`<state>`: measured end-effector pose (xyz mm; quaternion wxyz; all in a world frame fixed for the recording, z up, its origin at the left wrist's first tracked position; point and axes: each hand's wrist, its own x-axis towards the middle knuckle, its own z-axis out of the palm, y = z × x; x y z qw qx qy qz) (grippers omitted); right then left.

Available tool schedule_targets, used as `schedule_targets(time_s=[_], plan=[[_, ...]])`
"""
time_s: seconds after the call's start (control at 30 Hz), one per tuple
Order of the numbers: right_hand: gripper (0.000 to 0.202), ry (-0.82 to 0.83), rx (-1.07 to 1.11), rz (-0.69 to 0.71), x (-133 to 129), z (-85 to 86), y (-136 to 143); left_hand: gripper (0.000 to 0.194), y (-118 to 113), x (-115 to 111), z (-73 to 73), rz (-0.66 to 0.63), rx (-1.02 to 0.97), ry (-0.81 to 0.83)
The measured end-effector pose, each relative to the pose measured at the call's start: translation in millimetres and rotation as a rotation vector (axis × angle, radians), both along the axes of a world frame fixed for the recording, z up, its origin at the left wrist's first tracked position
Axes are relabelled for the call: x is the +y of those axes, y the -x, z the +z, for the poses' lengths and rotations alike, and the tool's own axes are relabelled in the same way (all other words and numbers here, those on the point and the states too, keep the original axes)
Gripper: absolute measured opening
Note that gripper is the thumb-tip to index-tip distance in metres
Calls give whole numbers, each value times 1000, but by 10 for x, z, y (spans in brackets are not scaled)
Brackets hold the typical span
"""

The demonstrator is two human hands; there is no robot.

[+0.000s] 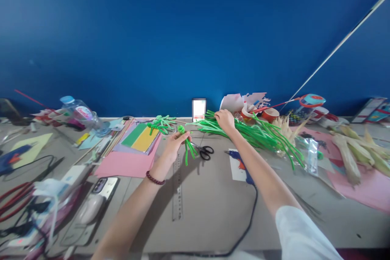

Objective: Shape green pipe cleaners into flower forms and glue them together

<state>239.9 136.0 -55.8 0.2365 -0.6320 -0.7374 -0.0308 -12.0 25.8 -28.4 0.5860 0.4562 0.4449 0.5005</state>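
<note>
A small bunch of green pipe cleaners [190, 149], coiled into a knob at the top with loose ends hanging down, is pinched in my left hand [176, 145]. My right hand [224, 120] lies at the left part of a large pile of green pipe cleaners [258, 137], its fingers curled down onto the strands. The fingertips are partly hidden there. Black-handled scissors [206, 152] lie just right of the held bunch. Beneath my left hand is a clear ruler [177, 191]. Behind it sits a smaller heap of short green pieces [164, 124].
A blue glue gun [240, 162] rests under my right forearm, its cord running to the front edge. Coloured paper sheets [131, 164], a plastic bottle [83, 114] and a phone [103, 187] are on the left. Corn husks [350, 154] lie right; a lit screen [199, 109] stands behind.
</note>
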Motion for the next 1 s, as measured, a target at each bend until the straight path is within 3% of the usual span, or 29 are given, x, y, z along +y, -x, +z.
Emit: schedule_targets(time_s=[0.17,0.4,0.6,0.73,0.9,1.0], plan=[[33,-100,55,50,-56,184,-28,20,-16,16,-45,7,-97,36],[35,-370,142,224,-222,674,120,19,-22,19,-34,24,-211,156],[31,-418,-48,309,-472,1022,350,23,1,34,-24,69,-289,211],[30,-399,45,308,-756,1040,518,27,21,62,-11,61,-325,193],[26,-297,422,391,-1075,883,631,30,61,54,11,19,-336,216],[24,-211,485,424,-1187,828,657,31,76,26,28,-21,-317,184]])
